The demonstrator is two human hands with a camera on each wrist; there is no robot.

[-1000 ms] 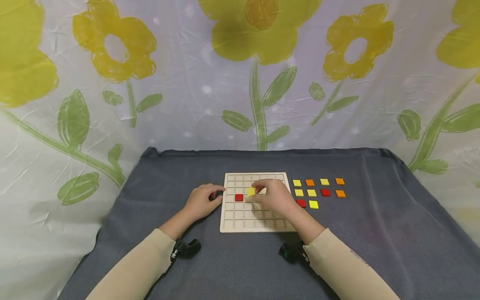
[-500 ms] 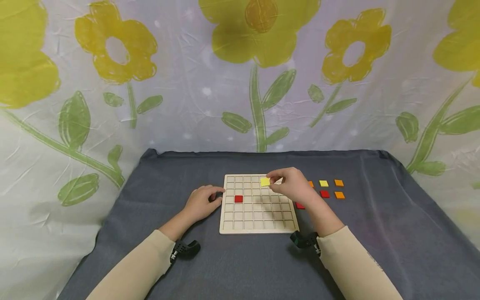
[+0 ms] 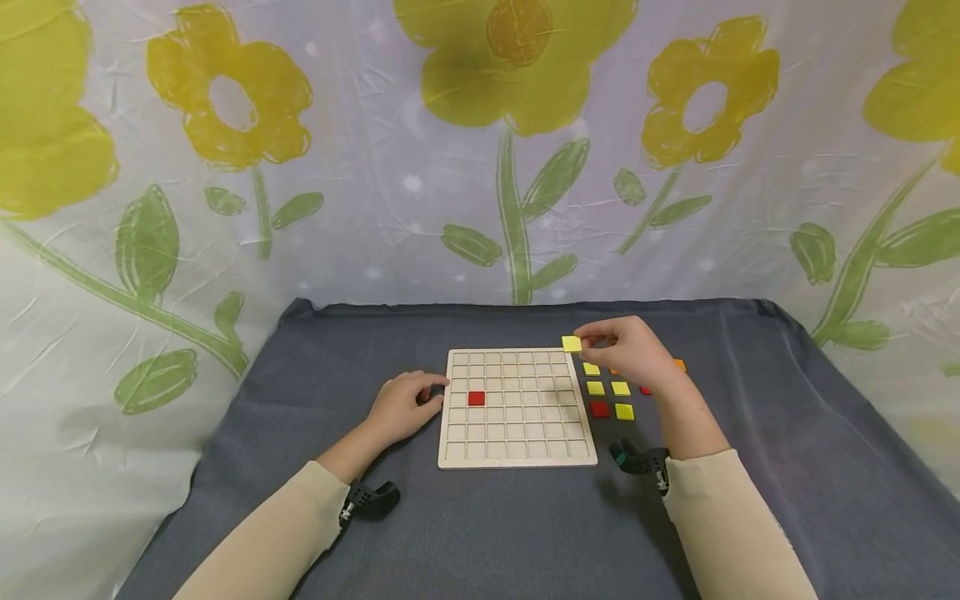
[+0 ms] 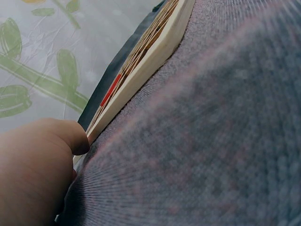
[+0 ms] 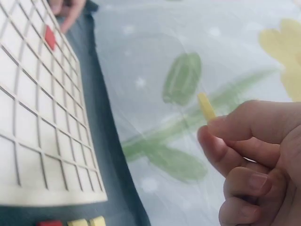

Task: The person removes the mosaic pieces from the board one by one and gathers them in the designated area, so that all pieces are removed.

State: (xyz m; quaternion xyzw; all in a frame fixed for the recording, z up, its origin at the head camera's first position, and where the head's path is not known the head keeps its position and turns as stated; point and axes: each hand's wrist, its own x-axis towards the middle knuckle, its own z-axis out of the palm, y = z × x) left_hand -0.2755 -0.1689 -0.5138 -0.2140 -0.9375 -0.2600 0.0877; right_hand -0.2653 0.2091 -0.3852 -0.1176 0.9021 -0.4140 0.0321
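Observation:
My right hand [image 3: 632,350] pinches a small yellow square tile [image 3: 572,344] between thumb and fingertips, raised over the far right corner of the wooden grid board [image 3: 517,460]. In the right wrist view the yellow tile [image 5: 206,107] appears nearly edge-on at the fingertips. My left hand [image 3: 403,405] rests on the cloth at the board's left side, its fingertips right at the board's edge. In the left wrist view the left hand [image 4: 40,165] meets the corner of the board [image 4: 136,87]. One red tile [image 3: 476,398] lies in a cell toward the board's left.
Right of the board lie several loose tiles: yellow tiles [image 3: 620,388], a red tile [image 3: 599,409] and an orange tile [image 3: 679,365], some partly hidden behind the right hand. A dark grey cloth [image 3: 480,533] covers the table. Behind it hangs a flower-printed curtain [image 3: 360,208].
My right hand has carried the yellow tile from above the middle of the board to the right and away from me, to its far right corner. The left hand has stayed in place.

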